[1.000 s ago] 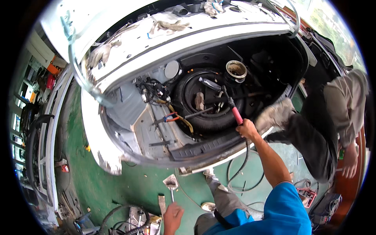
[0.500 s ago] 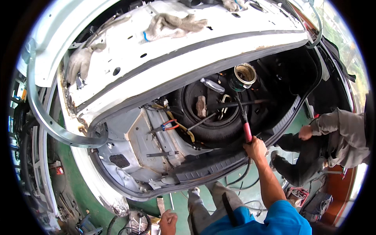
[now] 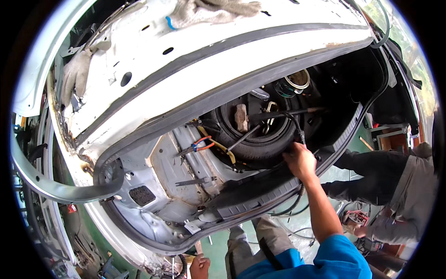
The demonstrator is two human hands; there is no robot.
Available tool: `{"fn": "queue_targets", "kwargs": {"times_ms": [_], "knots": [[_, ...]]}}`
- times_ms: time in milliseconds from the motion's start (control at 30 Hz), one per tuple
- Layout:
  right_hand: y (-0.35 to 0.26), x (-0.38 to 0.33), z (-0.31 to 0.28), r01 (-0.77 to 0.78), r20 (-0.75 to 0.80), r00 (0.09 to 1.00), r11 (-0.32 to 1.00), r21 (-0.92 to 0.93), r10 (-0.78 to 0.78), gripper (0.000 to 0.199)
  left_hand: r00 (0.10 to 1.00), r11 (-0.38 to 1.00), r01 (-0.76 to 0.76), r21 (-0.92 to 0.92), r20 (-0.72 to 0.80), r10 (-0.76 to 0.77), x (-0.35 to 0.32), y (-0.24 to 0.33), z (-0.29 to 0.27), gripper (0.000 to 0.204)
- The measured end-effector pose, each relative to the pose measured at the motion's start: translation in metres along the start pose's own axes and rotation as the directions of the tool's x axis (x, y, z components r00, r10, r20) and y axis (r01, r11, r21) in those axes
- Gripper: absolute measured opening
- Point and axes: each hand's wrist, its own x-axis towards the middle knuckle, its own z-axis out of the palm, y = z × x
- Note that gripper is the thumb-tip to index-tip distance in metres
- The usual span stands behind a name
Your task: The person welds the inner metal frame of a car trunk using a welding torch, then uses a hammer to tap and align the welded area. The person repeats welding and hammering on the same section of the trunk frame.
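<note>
My right hand (image 3: 301, 162) reaches over the trunk sill, its fingers wrapped round a tool with a dark front end (image 3: 302, 135); a black cable (image 3: 297, 197) trails below the hand. Beyond it lies the spare tyre (image 3: 278, 151). Within the wheel are a hammer head (image 3: 241, 117), a metal clamp (image 3: 269, 116) and a silver object (image 3: 259, 94). A tin can (image 3: 297, 83) stands behind. At the lower edge my left hand (image 3: 200, 267) is curled beside a pale stick-like piece; whether it grips that piece is hidden.
Orange-handled pliers (image 3: 196, 146) and a flat dark tool (image 3: 195, 181) lie on the trunk's grey metal floor. Work gloves (image 3: 209, 11) rest on the white body panel. A loose curved metal strip (image 3: 55, 189) juts out left. At right a co-worker in grey (image 3: 413, 195) bends near a red crate (image 3: 355, 217).
My right hand has moved a little farther in, now covering the tool's red handle. The view has shifted. The co-worker leans lower, a hand now near the red crate.
</note>
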Motion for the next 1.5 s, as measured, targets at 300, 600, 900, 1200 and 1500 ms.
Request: {"fn": "queue_targets", "kwargs": {"times_ms": [300, 600, 900, 1200, 1500], "knots": [[-0.055, 0.109, 0.248, -0.762, 0.66, 0.626, 0.506, 0.404, 0.416, 0.037, 0.999, 0.999, -0.001, -0.044, -0.049, -0.001, -0.013, -0.052, 0.023, 0.037], [-0.017, 0.105, 0.295, -0.585, 0.63, 0.687, -0.238, 0.775, 0.363, 0.015, 0.798, 0.983, 0.114, 0.142, -0.603, -0.005, -0.068, -0.014, -0.11, 0.031], [-0.083, 0.007, 0.12, -0.524, 0.504, 0.849, 0.121, 0.843, 0.159, 0.023, 0.481, 0.84, -0.396, 0.372, -0.695, 0.534, -0.034, 0.239, -0.185, 0.056], [-0.11, -0.075, 0.009, -0.502, 0.511, 0.813, 0.109, 0.858, -0.28, 0.071, 0.59, 0.759, -0.465, 0.456, -0.479, 0.65, 0.041, 0.29, -0.211, 0.082], [-0.155, -0.09, 0.01, -0.566, 0.619, 0.693, 0.251, 0.785, -0.371, 0.052, 0.554, 0.742, -0.559, 0.371, -0.499, 0.667, 0.046, 0.287, -0.206, 0.079]]}}
